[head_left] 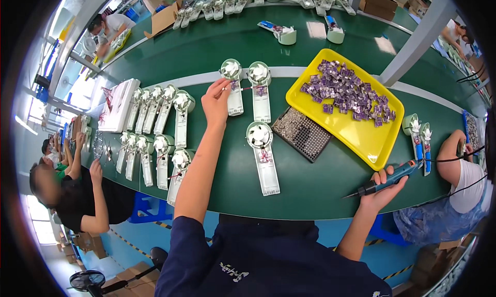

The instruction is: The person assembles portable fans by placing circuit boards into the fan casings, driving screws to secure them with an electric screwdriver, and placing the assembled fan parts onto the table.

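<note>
My left hand (217, 99) reaches to a pale green handheld fan housing (235, 101) with a white blade wheel. Its fingers are pinched over the upper handle; whatever sits between them is too small to make out. Beside it lies a second fan housing (261, 101), with a purple circuit board and wires in its handle. A third fan housing (267, 168) with reddish wires lies nearer to me. In my right hand (383, 191) is a blue and black electric screwdriver (393, 177), held near the table's front edge with its bit pointing left.
Purple circuit boards (356, 93) fill much of a yellow tray (374, 147), which overlaps a black perforated screw tray (305, 134). Several fan housings (152, 108) stand in rows at left, by a white foam block (118, 105). A grey post (421, 36) rises at right. Co-workers sit on both sides.
</note>
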Motion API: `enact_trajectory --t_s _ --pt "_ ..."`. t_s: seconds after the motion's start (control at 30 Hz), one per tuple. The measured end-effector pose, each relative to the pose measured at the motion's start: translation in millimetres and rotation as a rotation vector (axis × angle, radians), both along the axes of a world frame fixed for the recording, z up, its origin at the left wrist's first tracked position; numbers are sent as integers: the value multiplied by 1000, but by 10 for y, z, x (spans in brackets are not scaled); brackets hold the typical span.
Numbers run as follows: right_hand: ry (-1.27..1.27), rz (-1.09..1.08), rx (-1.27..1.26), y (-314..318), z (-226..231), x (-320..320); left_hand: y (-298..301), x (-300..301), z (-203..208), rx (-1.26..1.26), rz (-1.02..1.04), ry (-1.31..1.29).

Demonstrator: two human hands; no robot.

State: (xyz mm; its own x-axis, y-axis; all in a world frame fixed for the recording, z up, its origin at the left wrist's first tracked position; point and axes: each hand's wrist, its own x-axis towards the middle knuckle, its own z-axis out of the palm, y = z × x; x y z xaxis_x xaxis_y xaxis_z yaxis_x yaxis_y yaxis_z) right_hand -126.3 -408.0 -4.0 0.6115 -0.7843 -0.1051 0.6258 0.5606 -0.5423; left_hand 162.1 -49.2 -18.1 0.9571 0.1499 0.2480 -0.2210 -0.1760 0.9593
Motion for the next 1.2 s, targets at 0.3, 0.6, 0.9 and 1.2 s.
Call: enact_trajectory --t_s 0.3,0.6,0.9,1.2 --pt "73 -38 -8 16 23 1 -64 -12 11 -26 -60 15" --pt "34 12 -20 -28 -35 -9 14 -102 86 55 -97 -12" --pt "-75 60 -108 -94 -114 -57 -10 -1458 646 519 -226 -365" --pt "-269 189 -159 350 569 304 -163 -1699 434 667 -344 -237"
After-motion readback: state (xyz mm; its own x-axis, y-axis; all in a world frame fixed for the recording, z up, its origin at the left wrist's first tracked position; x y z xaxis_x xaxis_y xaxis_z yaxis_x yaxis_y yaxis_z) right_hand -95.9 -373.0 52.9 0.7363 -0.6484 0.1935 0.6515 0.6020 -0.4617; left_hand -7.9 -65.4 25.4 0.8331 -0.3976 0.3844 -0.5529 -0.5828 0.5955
